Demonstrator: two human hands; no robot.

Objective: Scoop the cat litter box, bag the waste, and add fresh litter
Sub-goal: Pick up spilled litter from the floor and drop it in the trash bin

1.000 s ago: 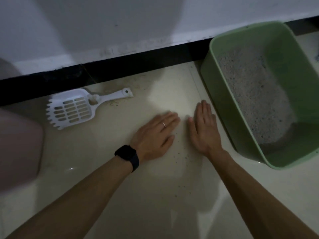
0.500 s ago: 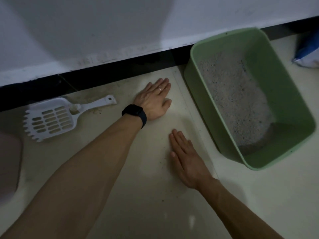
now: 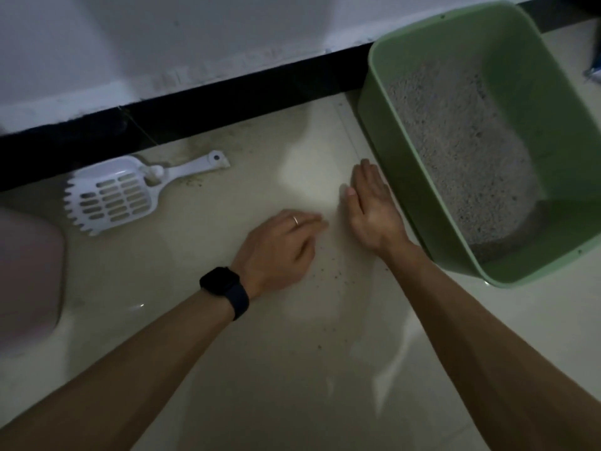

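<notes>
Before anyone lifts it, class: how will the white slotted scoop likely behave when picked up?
The scoop is probably light: thin plastic, mostly slots. Likely stiff, moulded in one piece. Pushed, it should slide flat, not roll.

The glossy cream tiled floor (image 3: 195, 336) carries a white plastic slotted litter scoop (image 3: 113, 196) near the wall, a green rectangular plastic litter box (image 3: 553, 92) at the right and a pale pink rounded object (image 3: 29, 271) at the left edge. Small dark grains (image 3: 335, 271) are scattered on the tiles, between the left hand (image 3: 276, 245), lying palm down, and the right hand (image 3: 370, 209), just beside the box.
</notes>
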